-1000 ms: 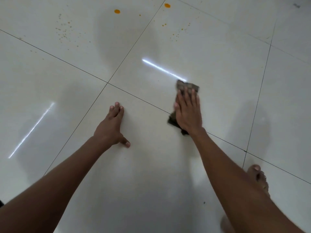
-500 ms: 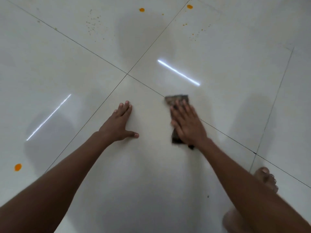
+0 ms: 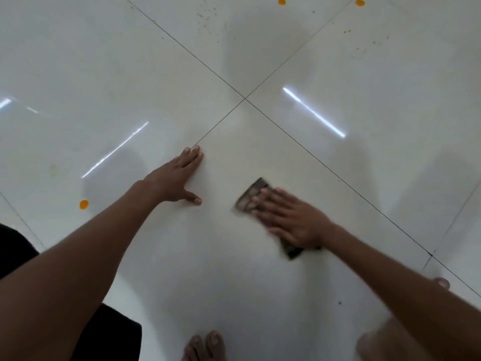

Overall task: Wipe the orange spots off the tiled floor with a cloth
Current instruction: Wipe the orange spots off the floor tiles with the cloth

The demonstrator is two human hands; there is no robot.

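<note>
Down on the floor (image 3: 338,74), the right hand (image 3: 291,220) lies flat on a dark cloth (image 3: 250,198), fingers straight and pressing it to the tile just right of the left hand (image 3: 177,178); both hand and cloth are blurred. The left hand rests palm-down, fingers straight and together, thumb spread, fingertips at a grout line. One orange spot (image 3: 83,204) sits near the floor's left edge beside the left forearm; two more (image 3: 281,2) (image 3: 359,2) lie at the far edge, with fine specks around them. Bare toes (image 3: 205,345) show at the near edge.
</note>
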